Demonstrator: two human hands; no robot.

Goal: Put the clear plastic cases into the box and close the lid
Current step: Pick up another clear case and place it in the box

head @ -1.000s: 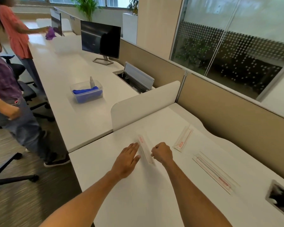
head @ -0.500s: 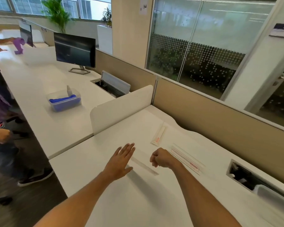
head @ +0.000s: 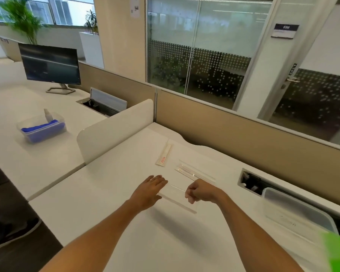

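A long clear plastic case (head: 176, 196) is held a little above the white desk (head: 110, 195) between my two hands. My right hand (head: 199, 190) is curled shut on its right end. My left hand (head: 149, 190) lies flat with fingers spread against its left end. A second clear case with a red label (head: 164, 155) lies farther back. Another clear case (head: 194, 172) lies just behind my right hand. A clear plastic box (head: 296, 211) stands at the right with a green shape (head: 338, 252) in front of it.
A white divider panel (head: 114, 130) borders the desk on the left, a beige partition (head: 234, 130) at the back. A cable slot (head: 251, 182) opens in the desk near the box. The neighbouring desk holds a bin with a blue cloth (head: 41, 127) and a monitor (head: 50, 66).
The camera swung right, bringing the box into view. The case held between my hands has risen off the desk and moved rightwards, close to the third case.
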